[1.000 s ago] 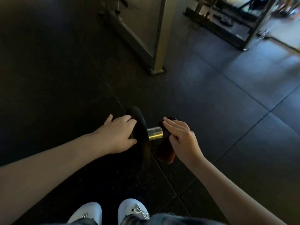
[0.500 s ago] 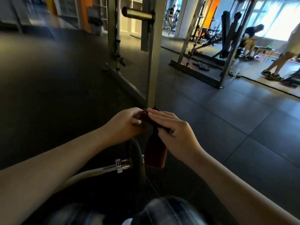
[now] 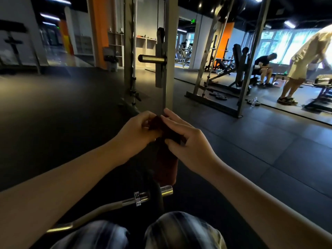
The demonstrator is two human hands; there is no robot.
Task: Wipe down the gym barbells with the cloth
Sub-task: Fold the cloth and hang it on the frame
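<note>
Checked fabric over two knees (image 3: 179,230), lowest in frame.

Steel barbell (image 3: 107,207), a curved bar, lies on the black rubber floor (image 3: 269,159) just beyond the knees. It carries a ringed collar, a black plate (image 3: 156,203) and a chrome sleeve end (image 3: 166,189). No hand is on it.

Dark red cloth (image 3: 167,162) is held in the air above the plate. Its lower edge is close to the sleeve end; whether they touch cannot be told.

Left hand (image 3: 136,133) has its fingers curled, pinching the cloth's top edge. Right hand (image 3: 186,141) has its thumb under and its fingers laid over the same edge, so it also grips the cloth.

Step, as judged: the cloth is being gathered or refolded between passes, and nothing is being wiped. The next move calls for lowering the cloth onto the bar, wrapping it round the sleeve or shaft and sliding it along, with the spare hand steadying the plate so the bar does not roll.

Grey rack upright (image 3: 168,83) stands beyond the hands and bears a chrome peg (image 3: 152,58).

Farthest are benches, loose plates, a water bottle (image 3: 253,102), a seated person and a standing person near bright windows.
</note>
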